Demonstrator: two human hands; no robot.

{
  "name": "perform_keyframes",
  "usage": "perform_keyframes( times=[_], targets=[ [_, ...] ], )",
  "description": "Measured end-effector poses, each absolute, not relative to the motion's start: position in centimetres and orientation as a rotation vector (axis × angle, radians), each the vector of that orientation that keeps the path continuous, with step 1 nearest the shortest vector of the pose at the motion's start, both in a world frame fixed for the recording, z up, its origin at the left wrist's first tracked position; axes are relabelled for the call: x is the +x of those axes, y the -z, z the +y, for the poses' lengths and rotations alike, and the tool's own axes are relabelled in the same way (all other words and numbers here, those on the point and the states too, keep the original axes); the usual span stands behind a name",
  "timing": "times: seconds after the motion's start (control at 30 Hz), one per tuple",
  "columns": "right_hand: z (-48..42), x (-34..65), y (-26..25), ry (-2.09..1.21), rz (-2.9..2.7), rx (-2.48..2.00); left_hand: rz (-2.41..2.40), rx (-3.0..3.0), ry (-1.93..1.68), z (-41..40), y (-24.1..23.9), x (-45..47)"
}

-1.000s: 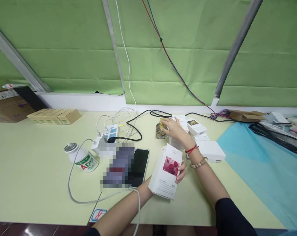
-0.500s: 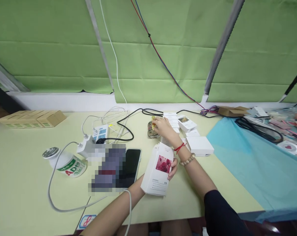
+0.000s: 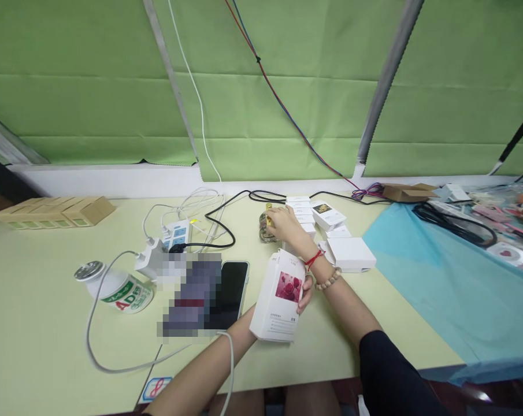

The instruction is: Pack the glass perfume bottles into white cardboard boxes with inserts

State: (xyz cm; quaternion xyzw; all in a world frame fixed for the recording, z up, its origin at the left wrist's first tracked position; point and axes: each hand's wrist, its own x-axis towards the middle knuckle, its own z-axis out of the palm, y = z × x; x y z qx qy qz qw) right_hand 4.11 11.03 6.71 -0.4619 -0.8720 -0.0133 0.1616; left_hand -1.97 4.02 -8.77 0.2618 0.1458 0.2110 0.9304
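Observation:
My left hand [image 3: 305, 294] is closed round a white box [image 3: 278, 297] with a picture of pink roses, tilted above the table. Only its fingers show at the box's right edge; the palm is behind the box. Farther forward, my right hand [image 3: 285, 224] is closed at a small glass bottle [image 3: 268, 233] with gold on its top. The fingers cover part of it, and other glass items may stand against it. Just right of that hand lies a row of white boxes [image 3: 303, 212]. A larger white box [image 3: 352, 254] lies beyond my right wrist.
A phone [image 3: 230, 292] lies left of my left forearm, near a power strip [image 3: 177, 233] with plugs and cables. A white bottle [image 3: 116, 289] lies farther left. Brown cartons [image 3: 55, 212] line the far left. Blue sheeting [image 3: 434, 277] covers the right side.
The view has shifted slightly. Both hands stay almost in place: the left with the rose box, the right at the gold-topped bottle.

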Motion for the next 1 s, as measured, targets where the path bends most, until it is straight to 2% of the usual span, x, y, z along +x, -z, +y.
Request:
perform_keyframes(
  times=[0.1,0.2,0.6,1.0],
  targets=[
    [11.4,4.1,-6.5,0.013,-2.499,-1.27,0.206,0.739,-0.221,3.7,7.0,-2.6],
    [11.6,4.0,-6.1,-0.025,-2.493,-1.238,0.2,0.752,-0.362,3.0,6.0,-3.0],
    [12.0,4.0,-5.4,-0.117,-2.4,-1.252,0.269,0.692,-0.309,3.5,8.2,-2.5],
    [11.8,3.9,-5.9,-0.205,-2.472,-1.17,-0.019,0.727,-0.3,3.2,6.3,-2.5]
  ],
)
